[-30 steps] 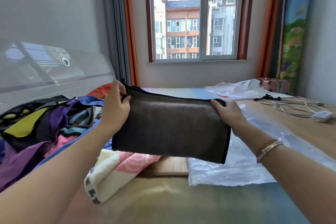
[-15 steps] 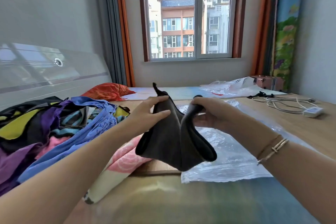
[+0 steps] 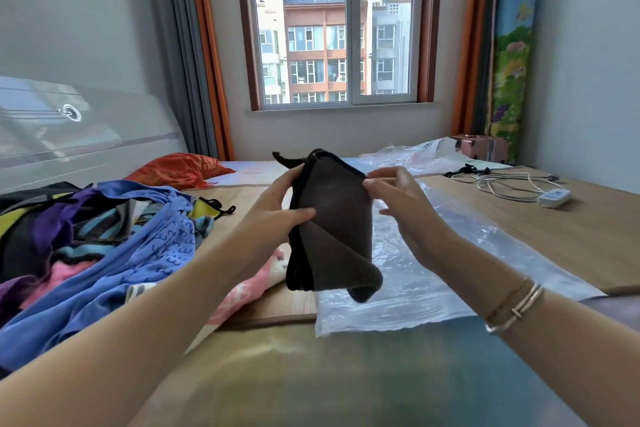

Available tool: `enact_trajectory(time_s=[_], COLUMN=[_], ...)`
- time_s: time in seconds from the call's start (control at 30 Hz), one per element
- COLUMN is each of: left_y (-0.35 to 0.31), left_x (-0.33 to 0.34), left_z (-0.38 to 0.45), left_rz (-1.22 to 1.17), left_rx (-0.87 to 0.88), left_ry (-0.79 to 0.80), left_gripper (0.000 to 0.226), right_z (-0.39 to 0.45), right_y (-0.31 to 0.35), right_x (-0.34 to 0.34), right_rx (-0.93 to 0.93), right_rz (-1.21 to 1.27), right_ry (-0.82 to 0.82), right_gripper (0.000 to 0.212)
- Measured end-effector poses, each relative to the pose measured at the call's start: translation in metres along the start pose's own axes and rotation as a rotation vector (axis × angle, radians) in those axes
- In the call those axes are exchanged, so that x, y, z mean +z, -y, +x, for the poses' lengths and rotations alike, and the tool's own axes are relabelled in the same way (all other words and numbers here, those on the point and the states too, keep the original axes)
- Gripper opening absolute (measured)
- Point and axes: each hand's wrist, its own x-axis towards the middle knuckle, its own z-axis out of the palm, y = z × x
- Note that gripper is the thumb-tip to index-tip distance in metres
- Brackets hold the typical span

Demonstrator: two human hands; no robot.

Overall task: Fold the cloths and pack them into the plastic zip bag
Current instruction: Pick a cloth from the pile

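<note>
Clearly soft and light: dark cloth [image 3: 332, 229] hanging limp in mid-air above the near end of the plastic zip bag [image 3: 433, 274], doubled over. Left hand [image 3: 277, 215] clamped on its left edge, right hand [image 3: 394, 191] pinching the top right corner. Best held by edges and corners, since the floppy lower flap looks prone to unfolding

I see the dark grey cloth [image 3: 332, 218] folded double, hanging upright in mid-air above the near end of the plastic zip bag [image 3: 433, 274], its lower corner curling outward. The clear bag lies flat on the wooden board, right of centre. A heap of unfolded colourful cloths [image 3: 97, 243] sprawls at the left.
</note>
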Motion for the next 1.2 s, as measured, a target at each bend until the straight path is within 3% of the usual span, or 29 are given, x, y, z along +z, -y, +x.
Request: enact_trajectory(time_s=[0.07,0.13,0.2,0.23,0.33,0.43,0.5,0.57,0.67,0.73,0.8,0.87,1.0,1.2], left_y=[0.0,0.002,0.007,0.01,0.021,0.026,0.024,0.025,0.028,0.025,0.024,0.026,0.029,0.034], left_x=[0.005,0.012,0.02,0.024,0.031,0.019,0.004,-0.009,-0.013,-0.005,0.006,0.01,0.014,0.028], left_z=[0.003,0.006,0.008,0.009,0.009,0.009,0.009,0.01,0.012,0.009,0.007,0.008,0.007,0.005], left_rz=[-0.113,-0.232,-0.31,-0.316,-0.308,-0.389,-0.47,-0.484,-0.207,0.029,0.164,0.168,0.035,-0.05], left_rx=[0.016,0.013,0.005,0.004,-0.049,-0.175,-0.279,-0.39,-0.44,-0.389,-0.332,-0.246,-0.124,-0.076], left_ry=[-0.03,-0.051,-0.058,-0.06,-0.089,-0.1,-0.029,0.048,0.211,0.217,0.225,0.15,0.021,0.02], left_gripper=[0.063,0.061,0.06,0.061,0.068,0.065,0.052,0.058,0.089,0.068,0.032,0.014,0.021,0.029], right_z=[-0.007,-0.02,-0.033,-0.037,-0.036,-0.031,-0.028,-0.024,-0.02,-0.018,-0.016,-0.012,-0.011,-0.026], right_y=[-0.019,-0.034,-0.047,-0.051,-0.057,-0.049,-0.041,-0.033,-0.02,-0.016,-0.019,-0.028,-0.044,-0.053], right_x=[-0.016,-0.027,-0.031,-0.031,-0.032,-0.044,-0.053,-0.06,-0.066,-0.066,-0.065,-0.065,-0.074,-0.083], right_rx=[0.154,0.342,0.413,0.402,0.314,0.232,0.198,0.182,0.162,0.163,0.196,0.274,0.458,0.514], right_rz=[0.032,0.2,0.353,0.401,0.445,0.221,0.01,-0.138,-0.316,-0.397,-0.398,-0.265,0.104,0.006], right_ry=[0.018,0.24,0.433,0.45,0.328,0.246,0.293,0.375,0.499,0.541,0.496,0.38,0.168,0.101], right_gripper=[0.048,0.066,0.059,0.054,0.039,0.034,0.035,0.035,0.031,0.029,0.032,0.041,0.034,0.038])
